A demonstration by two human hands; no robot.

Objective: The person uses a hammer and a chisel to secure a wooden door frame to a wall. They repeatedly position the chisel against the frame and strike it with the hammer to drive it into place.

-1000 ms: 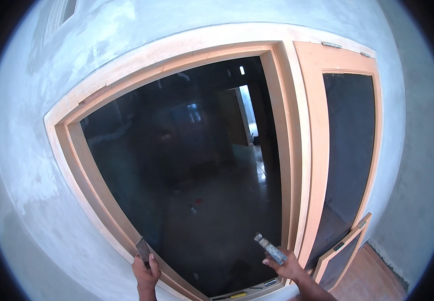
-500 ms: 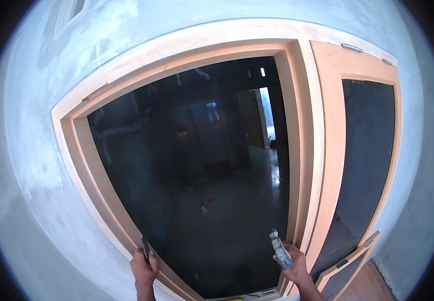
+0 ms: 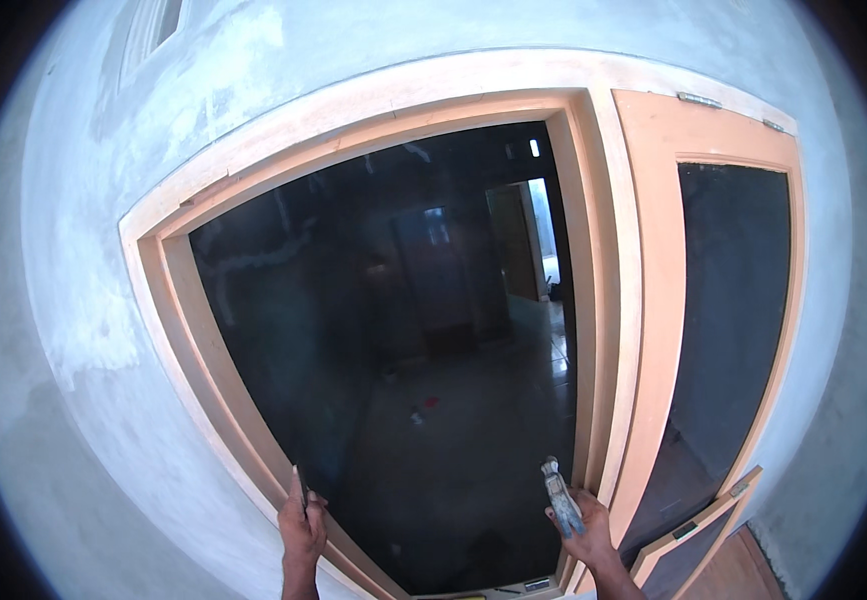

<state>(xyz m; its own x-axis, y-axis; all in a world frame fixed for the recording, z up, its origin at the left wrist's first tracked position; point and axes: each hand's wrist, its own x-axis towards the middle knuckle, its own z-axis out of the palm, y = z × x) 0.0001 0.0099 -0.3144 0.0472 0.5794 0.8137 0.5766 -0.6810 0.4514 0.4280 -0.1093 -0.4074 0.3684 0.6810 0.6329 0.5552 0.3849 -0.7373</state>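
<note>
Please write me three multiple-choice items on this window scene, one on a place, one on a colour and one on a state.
1. Where is the left hand?
A. At the lower left of the wooden window frame
B. On the top of the frame
C. On the grey wall far from the frame

2. What colour is the window frame?
A. Dark green
B. Pale orange-tan
C. Bright white

3. How does the hinged sash at the right stand?
A. Lying flat on the floor
B. Shut flush in the frame
C. Swung open

Answers:
1. A: the hand sits by the frame's lower left edge, holding a thin flat tool.
2. B: the wood shows pale orange-tan against the grey plastered wall.
3. C: the sash stands angled out of the frame, beside the right hand, which holds a paint-flecked tool.
</note>
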